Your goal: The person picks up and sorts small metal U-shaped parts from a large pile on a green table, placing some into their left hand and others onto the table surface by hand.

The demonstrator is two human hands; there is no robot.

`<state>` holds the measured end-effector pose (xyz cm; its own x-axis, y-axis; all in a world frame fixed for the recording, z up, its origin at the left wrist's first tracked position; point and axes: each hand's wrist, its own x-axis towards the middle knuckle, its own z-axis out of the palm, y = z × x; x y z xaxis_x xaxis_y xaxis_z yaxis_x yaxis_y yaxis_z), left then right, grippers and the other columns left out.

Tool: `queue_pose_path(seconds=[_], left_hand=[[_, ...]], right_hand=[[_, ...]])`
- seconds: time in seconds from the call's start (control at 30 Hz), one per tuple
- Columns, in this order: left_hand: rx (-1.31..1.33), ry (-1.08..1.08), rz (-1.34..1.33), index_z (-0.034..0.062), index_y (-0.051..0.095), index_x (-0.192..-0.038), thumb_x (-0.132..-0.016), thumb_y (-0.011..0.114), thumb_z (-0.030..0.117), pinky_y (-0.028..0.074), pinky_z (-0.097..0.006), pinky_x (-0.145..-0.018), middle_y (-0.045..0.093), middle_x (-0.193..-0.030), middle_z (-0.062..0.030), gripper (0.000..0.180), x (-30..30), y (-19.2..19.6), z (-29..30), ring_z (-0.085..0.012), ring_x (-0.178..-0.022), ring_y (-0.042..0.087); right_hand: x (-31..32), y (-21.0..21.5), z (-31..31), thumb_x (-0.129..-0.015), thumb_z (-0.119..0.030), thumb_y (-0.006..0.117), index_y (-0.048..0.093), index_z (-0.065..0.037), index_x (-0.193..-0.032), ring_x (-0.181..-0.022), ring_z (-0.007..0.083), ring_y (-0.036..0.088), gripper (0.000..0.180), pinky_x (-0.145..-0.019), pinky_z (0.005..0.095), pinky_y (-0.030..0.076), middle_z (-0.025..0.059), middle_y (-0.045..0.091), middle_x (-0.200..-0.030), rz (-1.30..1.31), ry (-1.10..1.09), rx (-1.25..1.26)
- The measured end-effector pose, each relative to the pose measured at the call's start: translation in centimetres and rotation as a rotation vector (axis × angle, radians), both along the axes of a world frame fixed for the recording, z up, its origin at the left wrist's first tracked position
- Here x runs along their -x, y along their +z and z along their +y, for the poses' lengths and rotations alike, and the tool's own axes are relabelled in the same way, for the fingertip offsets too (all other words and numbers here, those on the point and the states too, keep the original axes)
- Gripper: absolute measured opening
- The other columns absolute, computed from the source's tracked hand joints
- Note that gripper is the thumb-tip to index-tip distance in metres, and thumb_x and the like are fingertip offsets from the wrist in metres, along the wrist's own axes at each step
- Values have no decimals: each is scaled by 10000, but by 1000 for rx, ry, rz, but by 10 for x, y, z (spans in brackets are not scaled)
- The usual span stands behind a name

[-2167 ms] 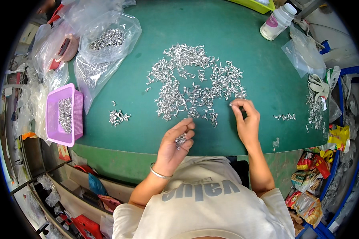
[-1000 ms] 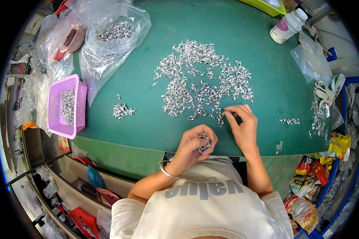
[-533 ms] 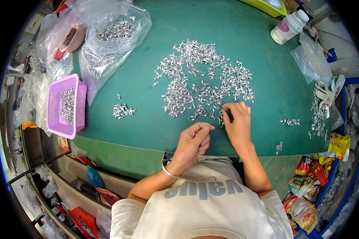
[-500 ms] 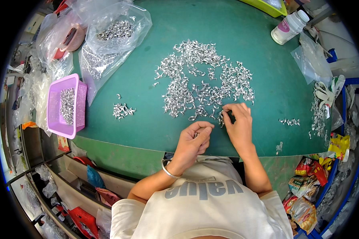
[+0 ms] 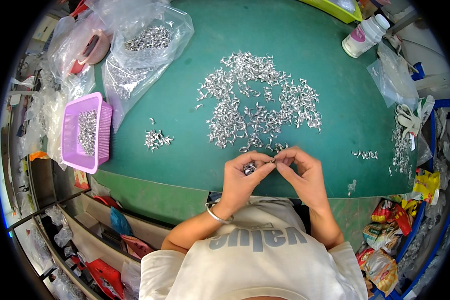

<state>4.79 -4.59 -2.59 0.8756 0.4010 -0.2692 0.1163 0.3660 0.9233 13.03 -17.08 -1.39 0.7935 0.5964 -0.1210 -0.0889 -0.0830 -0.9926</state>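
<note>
I see my left hand (image 5: 242,176) curled closed around a small clutch of silvery metal clips (image 5: 249,168), cupped in the palm, with thumb and forefinger reaching toward the right. My right hand (image 5: 301,172) meets it fingertip to fingertip, and its grip pinches one single clip (image 5: 272,161) between thumb and forefinger, right where the two hands touch. Both hands hover just over the near edge of the green counter (image 5: 335,85).

Just beyond the grip, away from me, lies the big loose spread of clips (image 5: 257,102), its nearest pieces almost under my fingertips. To the left of the grip sits a small separate heap (image 5: 156,139), and farther left a purple basket (image 5: 101,127) with more metal pieces inside. Beyond that, clear plastic bags (image 5: 150,40) hold still more. To the right of the grip a few stray clips (image 5: 365,154) lie on the counter, and far off beyond them stands a white bottle (image 5: 365,36).
</note>
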Motion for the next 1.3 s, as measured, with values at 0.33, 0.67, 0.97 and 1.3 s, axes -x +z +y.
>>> queue_pose_path(seconds=[0.33,0.67,0.97,1.3], left_hand=[[691,-136,28,-11,533,-835,-841,555,100,229,-175,-408,431,-662,15,113,2,4,6,-36,-495,326],[882,-240,75,5,494,-821,-844,471,118,258,-178,-407,444,-751,-52,117,4,-1,10,-76,-559,373],[691,-164,125,5,554,-928,-851,523,105,259,-185,-425,471,-696,-7,130,5,-5,5,-63,-552,393],[131,-126,142,7,589,-878,-809,609,63,233,-152,-416,446,-635,70,91,-1,0,-5,9,-501,333]], right_hand=[[6,6,-2,-752,4,625,626,-7,-831,-709,103,516,79,-637,228,392,37,593,-759,44,20,-7],[-28,-31,-13,-684,2,639,627,-50,-886,-805,261,482,209,-683,313,383,77,544,-867,-661,-60,398],[-23,-29,-11,-689,24,609,585,-36,-823,-819,247,484,149,-710,337,368,64,550,-894,-768,15,460],[-3,7,-8,-679,61,630,580,2,-803,-752,270,533,146,-648,324,443,112,580,-819,-604,110,159]])
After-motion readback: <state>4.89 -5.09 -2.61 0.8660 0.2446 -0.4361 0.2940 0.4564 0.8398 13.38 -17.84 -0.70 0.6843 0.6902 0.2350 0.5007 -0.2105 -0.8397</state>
